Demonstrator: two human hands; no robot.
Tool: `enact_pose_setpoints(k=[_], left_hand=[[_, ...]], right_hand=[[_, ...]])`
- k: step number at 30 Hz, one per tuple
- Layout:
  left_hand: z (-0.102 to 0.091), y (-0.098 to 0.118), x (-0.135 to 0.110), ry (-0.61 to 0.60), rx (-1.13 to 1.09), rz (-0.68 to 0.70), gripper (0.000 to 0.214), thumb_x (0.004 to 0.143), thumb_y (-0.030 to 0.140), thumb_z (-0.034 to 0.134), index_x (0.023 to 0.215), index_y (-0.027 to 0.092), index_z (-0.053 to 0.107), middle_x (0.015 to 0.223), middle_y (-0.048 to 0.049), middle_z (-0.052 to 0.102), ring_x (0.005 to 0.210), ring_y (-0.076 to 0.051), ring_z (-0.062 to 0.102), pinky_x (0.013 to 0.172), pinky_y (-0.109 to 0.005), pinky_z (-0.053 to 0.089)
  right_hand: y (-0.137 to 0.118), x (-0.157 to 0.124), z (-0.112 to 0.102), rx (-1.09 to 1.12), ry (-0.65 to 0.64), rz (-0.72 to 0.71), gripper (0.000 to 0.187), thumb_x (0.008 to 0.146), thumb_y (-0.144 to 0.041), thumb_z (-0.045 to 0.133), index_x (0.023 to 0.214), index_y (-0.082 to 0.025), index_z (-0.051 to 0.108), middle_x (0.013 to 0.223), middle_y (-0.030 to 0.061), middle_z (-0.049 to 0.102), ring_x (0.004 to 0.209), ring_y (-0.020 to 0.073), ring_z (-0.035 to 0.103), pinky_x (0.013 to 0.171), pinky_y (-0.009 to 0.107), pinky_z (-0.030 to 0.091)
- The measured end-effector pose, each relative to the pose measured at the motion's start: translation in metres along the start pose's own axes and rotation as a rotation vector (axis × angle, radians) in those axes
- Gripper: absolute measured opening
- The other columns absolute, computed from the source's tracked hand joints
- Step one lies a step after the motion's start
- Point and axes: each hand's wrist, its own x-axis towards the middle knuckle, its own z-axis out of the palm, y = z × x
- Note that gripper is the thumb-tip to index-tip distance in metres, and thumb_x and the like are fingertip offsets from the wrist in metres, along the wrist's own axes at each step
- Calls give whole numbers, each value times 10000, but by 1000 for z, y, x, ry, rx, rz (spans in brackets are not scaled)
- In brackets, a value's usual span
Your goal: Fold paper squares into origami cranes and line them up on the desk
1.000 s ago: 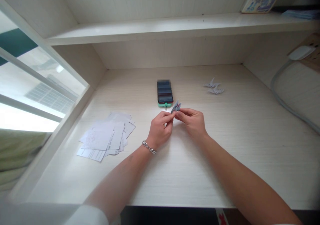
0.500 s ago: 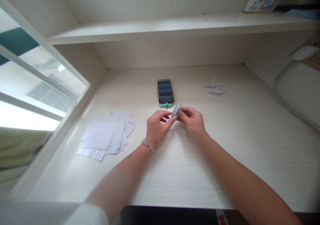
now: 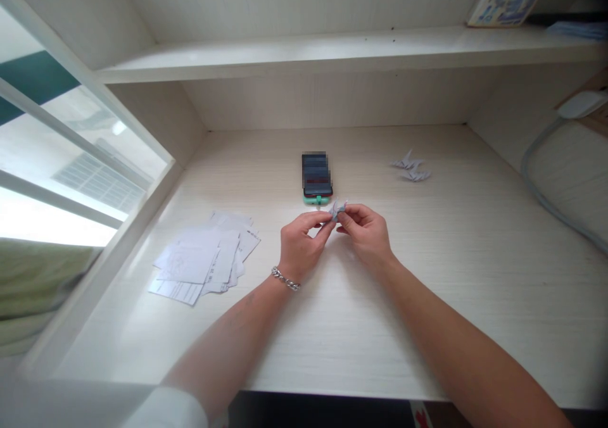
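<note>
Between my two hands is a small folded paper figure (image 3: 337, 209), held just above the desk in front of the phone. My left hand (image 3: 304, 238), with a chain bracelet (image 3: 285, 279) at the wrist, pinches its left side between thumb and fingers. The right side is gripped by my right hand (image 3: 368, 230), thumb on the near face. Fingertips hide much of the paper, so its exact shape cannot be made out. Folded paper cranes (image 3: 412, 165) lie on the desk, back and to the right.
A phone (image 3: 316, 173) with a green edge lies behind my hands. Loose paper sheets (image 3: 194, 257) are piled at the left. A shelf (image 3: 285, 59) spans the back, holding a booklet (image 3: 508, 0). A grey cable (image 3: 534, 175) hangs along the right wall.
The left hand's fingers have shifted on the folded paper, closing over its upper left part. Its tall points now show lower and more spread. The right hand has hardly moved.
</note>
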Motion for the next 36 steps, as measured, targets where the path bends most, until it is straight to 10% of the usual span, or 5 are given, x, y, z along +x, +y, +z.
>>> enact_pose_setpoints(k=[36], left_hand=[[2,-1,1,-51,-57,-247,229,788,332,619,946,171,662,923,-69,695,819,-161,655,734,-276,531]], right_hand=[[-9,-7,2,-306,-11,-141,194,781,-340,621,856,-171,678,825,44,683,731,166,621,650,267,481]])
